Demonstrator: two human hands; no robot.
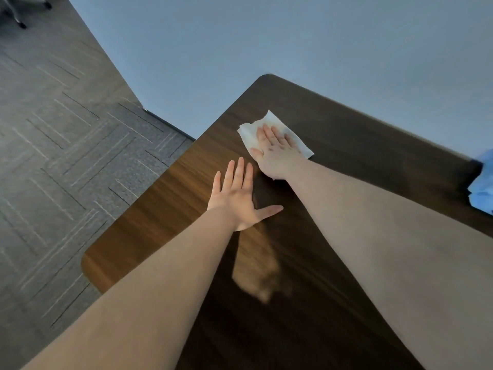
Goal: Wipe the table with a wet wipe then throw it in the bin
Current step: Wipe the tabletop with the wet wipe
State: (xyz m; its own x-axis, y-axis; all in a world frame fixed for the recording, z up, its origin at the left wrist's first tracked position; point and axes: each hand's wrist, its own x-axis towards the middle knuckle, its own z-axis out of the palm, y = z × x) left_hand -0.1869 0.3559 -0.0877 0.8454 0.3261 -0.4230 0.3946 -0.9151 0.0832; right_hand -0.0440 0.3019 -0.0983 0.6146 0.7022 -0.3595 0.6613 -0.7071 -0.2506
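Observation:
A white wet wipe (249,133) lies spread flat on the dark wooden table (165,209), near its far corner. My right hand (274,153) presses down on the wipe with the palm flat and the fingers stretched over it. My left hand (238,194) rests flat on the bare tabletop just in front of the wipe, fingers apart, thumb out to the right, holding nothing. No bin is in view.
A blue object (482,182) sits at the table's right edge, cut off by the frame. Grey patterned carpet (58,145) lies to the left of the table. A pale wall (293,36) runs behind it. Chair castors (21,24) show at top left.

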